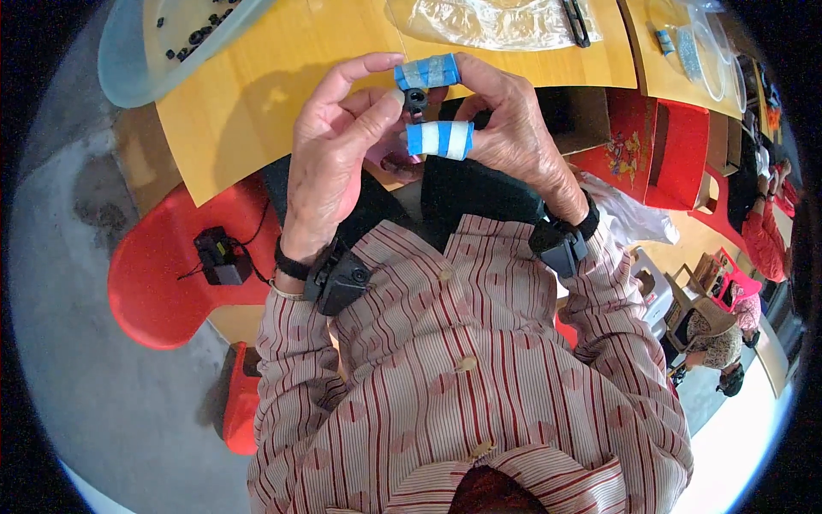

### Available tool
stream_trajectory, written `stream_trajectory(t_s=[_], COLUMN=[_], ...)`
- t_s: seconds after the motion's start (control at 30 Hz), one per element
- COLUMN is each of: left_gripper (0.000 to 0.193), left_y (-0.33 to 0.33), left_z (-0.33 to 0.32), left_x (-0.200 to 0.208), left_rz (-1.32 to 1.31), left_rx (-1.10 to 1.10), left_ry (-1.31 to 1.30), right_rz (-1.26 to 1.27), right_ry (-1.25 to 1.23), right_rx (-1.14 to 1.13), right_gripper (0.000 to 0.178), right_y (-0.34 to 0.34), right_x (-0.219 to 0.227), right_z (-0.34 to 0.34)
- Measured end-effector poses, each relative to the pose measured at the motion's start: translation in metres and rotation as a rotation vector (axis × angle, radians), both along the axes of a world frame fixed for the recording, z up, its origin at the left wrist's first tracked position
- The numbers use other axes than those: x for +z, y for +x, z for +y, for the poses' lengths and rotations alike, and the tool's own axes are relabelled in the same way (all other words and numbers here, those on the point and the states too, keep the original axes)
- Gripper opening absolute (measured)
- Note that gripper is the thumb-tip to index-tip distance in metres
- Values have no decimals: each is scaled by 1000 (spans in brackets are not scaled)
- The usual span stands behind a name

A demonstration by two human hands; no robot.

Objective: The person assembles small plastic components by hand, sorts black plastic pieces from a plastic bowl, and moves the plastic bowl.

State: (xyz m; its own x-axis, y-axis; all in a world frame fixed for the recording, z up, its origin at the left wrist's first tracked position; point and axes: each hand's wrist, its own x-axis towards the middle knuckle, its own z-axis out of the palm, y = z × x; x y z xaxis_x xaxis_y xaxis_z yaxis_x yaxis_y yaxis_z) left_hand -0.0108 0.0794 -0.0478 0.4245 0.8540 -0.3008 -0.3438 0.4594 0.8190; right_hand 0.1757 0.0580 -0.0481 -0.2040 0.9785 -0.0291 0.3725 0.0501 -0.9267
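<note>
A small black plastic part with a round hole (416,101) is held up between my hands over the table's near edge. My left hand (338,133) is closed at its right end, the thumb tip against the part and the index finger stretched above it. From the other side my right hand (514,120) pinches the part between two fingers wrapped in blue and white tape. One tape wrap (426,72) lies above the part, the other wrap (440,140) below it. The fingers hide some of the part's lower end.
A translucent tub (128,60) with several small black parts stands at the table's left corner. Clear plastic bag (479,21) and black strips (575,21) lie at the back. A red chair (163,274) bears a black device with a cable (224,257). Other people sit at the far right.
</note>
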Motion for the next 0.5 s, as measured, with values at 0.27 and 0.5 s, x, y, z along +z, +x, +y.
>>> stream_trajectory(t_s=[0.27, 0.5], left_gripper=[45, 41], left_y=[-4, 1], left_z=[5, 5], left_x=[-5, -7], left_rz=[-59, -168], left_rx=[-70, 11], left_ry=[-94, -147], right_rz=[69, 107], right_ry=[62, -4], right_rx=[20, -7], right_gripper=[44, 44], right_y=[-3, -4], right_x=[3, -4], right_z=[2, 0])
